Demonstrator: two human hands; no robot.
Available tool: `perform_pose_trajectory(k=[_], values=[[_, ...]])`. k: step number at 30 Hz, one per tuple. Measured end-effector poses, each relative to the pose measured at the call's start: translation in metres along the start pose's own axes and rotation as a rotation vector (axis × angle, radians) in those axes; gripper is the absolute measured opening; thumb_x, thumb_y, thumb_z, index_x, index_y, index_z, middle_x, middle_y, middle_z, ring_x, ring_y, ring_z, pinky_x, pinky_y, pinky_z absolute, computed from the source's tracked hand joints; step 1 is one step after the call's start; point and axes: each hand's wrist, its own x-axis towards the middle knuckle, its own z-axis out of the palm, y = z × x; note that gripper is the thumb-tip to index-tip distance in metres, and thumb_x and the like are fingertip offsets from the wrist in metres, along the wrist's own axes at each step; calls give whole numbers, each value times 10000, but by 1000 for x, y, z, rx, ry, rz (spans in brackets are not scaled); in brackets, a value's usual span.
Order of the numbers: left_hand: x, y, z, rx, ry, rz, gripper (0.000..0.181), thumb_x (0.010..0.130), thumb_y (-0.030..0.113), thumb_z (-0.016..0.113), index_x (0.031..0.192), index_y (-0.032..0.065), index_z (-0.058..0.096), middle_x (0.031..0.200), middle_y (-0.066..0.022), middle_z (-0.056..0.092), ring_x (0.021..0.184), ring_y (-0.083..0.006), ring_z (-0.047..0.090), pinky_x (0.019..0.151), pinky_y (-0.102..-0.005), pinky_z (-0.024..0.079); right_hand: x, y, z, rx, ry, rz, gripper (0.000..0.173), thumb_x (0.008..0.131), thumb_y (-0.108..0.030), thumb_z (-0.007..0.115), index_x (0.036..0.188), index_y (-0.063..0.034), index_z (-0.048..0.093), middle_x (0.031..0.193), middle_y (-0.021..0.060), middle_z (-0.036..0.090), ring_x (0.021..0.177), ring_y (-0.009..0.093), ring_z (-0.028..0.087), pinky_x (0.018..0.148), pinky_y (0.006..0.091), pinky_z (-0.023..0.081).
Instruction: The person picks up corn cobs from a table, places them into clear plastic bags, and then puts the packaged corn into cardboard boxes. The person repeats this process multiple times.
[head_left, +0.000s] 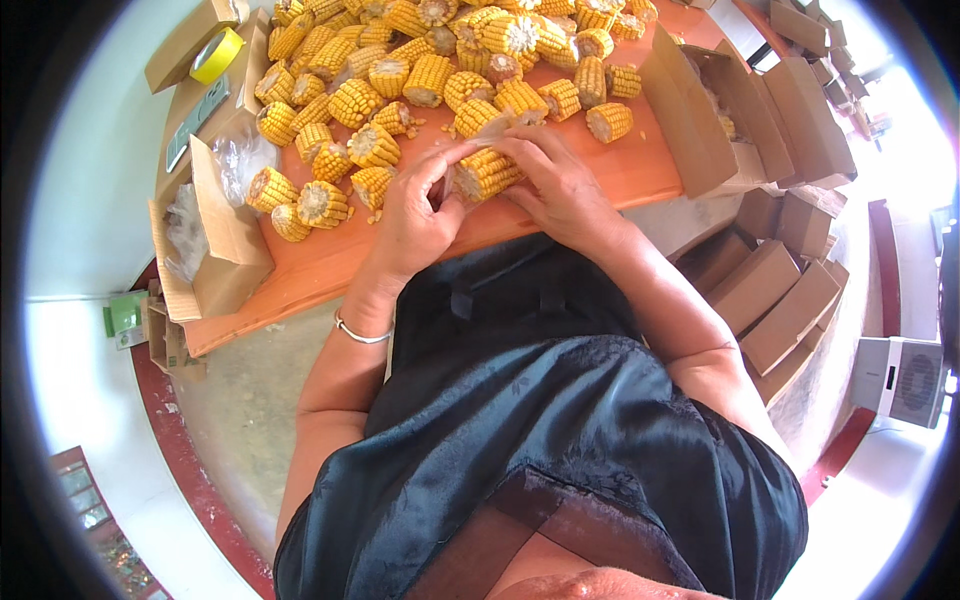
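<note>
Close to the table's front edge, a cut piece of corn cob (486, 174) lies between my two hands, its pale cut end turned towards my left side. My right hand (559, 180) grips this piece from the right, with the thumb below and the fingers above. A thin transparent plastic bag (491, 133) stretches between the hands above the corn. My left hand (420, 214) pinches the bag's edge, thumb and index finger curled together. How far the bag reaches around the corn cannot be made out. A large heap of cut corn pieces (427, 79) spreads beyond my hands.
The orange tabletop (300, 289) carries an open cardboard box (232, 262) with plastic bags (184, 232) at left. Yellow tape (217, 56) sits on cardboard behind it. Another open box (697, 142) stands at right, with stacked cartons (780, 292) below. Loose kernels dot the table.
</note>
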Motion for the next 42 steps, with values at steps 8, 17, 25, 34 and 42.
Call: perform_pose_trajectory(k=[8, 17, 25, 34, 42], values=[[-13, -13, 7, -118, 95, -114, 414, 823, 59, 734, 1208, -29, 611, 978, 2, 587, 704, -35, 470, 604, -198, 415, -1, 13, 4, 244, 41, 158, 470, 787, 64, 644, 1238, -48, 574, 1155, 121, 577, 1064, 244, 601, 909, 336, 508], [-17, -27, 12, -173, 115, -96, 403, 829, 46, 728, 1212, -13, 615, 1041, -20, 593, 746, -46, 484, 641, -196, 421, -8, 44, 17, 583, 68, 430, 324, 898, 23, 598, 1221, 19, 576, 1029, 38, 625, 868, 77, 593, 792, 224, 503], [-22, -26, 10, -201, 147, -152, 394, 826, 13, 718, 1209, 7, 624, 947, 32, 562, 663, -18, 410, 566, -180, 362, -10, 21, 6, 681, 207, 453, 253, 866, -5, 648, 1117, -16, 619, 887, -7, 587, 774, 48, 552, 697, 202, 479], [-24, -16, 8, -284, 135, -167, 403, 860, -62, 638, 1249, 33, 588, 994, 16, 572, 645, -3, 456, 536, -165, 372, -16, 27, 15, 242, 173, 164, 207, 879, -33, 671, 1080, -4, 629, 840, 50, 615, 762, 78, 603, 654, 230, 503], [-3, 24, -16, -386, 204, -200, 297, 913, -52, 540, 1199, 17, 581, 1032, -41, 648, 581, -34, 549, 481, -176, 418, 8, 4, -11, 696, 189, 370, 82, 928, -13, 607, 997, 28, 626, 835, 74, 658, 706, 108, 642, 653, 242, 534]])
